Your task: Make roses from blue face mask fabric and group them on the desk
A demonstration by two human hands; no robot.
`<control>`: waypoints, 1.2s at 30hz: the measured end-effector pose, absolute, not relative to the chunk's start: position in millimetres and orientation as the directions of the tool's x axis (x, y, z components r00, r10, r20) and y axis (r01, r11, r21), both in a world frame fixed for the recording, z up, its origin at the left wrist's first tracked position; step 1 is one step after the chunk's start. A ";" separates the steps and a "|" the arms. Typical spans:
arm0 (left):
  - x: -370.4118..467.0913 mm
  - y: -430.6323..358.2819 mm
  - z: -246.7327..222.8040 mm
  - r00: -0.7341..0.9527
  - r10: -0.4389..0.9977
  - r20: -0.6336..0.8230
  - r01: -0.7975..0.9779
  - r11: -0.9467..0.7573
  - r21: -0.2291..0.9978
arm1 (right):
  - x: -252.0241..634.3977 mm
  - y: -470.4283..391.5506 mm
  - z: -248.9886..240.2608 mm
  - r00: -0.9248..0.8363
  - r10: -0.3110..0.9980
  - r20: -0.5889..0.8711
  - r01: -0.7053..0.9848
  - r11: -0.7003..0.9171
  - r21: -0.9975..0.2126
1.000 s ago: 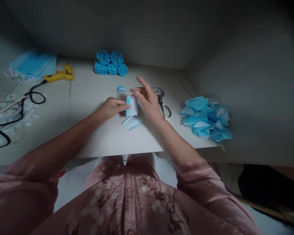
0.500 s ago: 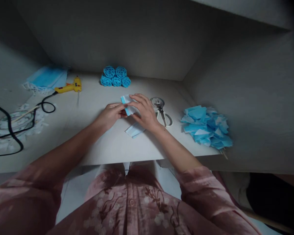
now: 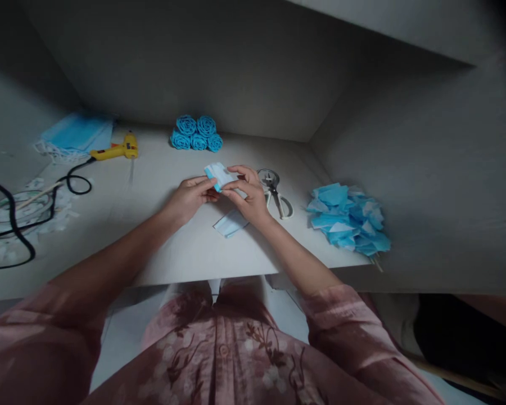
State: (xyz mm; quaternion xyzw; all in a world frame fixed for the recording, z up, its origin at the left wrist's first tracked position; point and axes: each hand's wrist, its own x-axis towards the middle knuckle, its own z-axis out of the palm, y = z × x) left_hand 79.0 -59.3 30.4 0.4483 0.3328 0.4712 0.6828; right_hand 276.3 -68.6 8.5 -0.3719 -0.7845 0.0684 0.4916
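Note:
A small folded piece of blue and white material (image 3: 220, 174) is held between my hands above the table. My left hand (image 3: 190, 197) pinches its left side, thumb on top. At its right edge, my right hand (image 3: 248, 194) grips it between thumb and fingers, with the index finger arched above. Below my hands, another pale blue strip (image 3: 230, 223) lies flat on the table, partly covered by my right hand and wrist. Scissors with white handles (image 3: 275, 194) lie just right of my right hand, blades hidden in part near a round metallic item.
Several rolled blue rosettes (image 3: 197, 134) are stacked at the back. A yellow glue gun (image 3: 117, 149), stacked blue masks (image 3: 76, 134) and a black cable (image 3: 12, 211) by a round container are at left. Crumpled blue pieces on sticks (image 3: 348, 218) lie right, near the table's front edge (image 3: 211, 278).
My right fingers have drawn back from over the folded piece to its right edge, exposing more of its white face. The whole view has shifted slightly.

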 end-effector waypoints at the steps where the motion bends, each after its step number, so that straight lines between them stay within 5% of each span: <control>1: 79.0 -59.0 29.9 0.330 0.943 -0.034 -0.346 0.154 0.926 | 275.6 -69.5 9.0 -0.218 0.677 0.703 0.504 0.695 -0.513; 13: 80.1 -63.0 26.5 0.373 0.926 -0.062 -0.282 0.177 0.943 | 266.2 -72.6 10.5 0.025 0.934 0.356 -0.002 0.356 -0.934; 36: 77.3 -60.5 27.0 0.288 0.957 -0.025 -0.174 0.078 0.982 | 265.8 -74.0 10.6 -0.106 0.979 0.172 -0.163 0.154 -0.975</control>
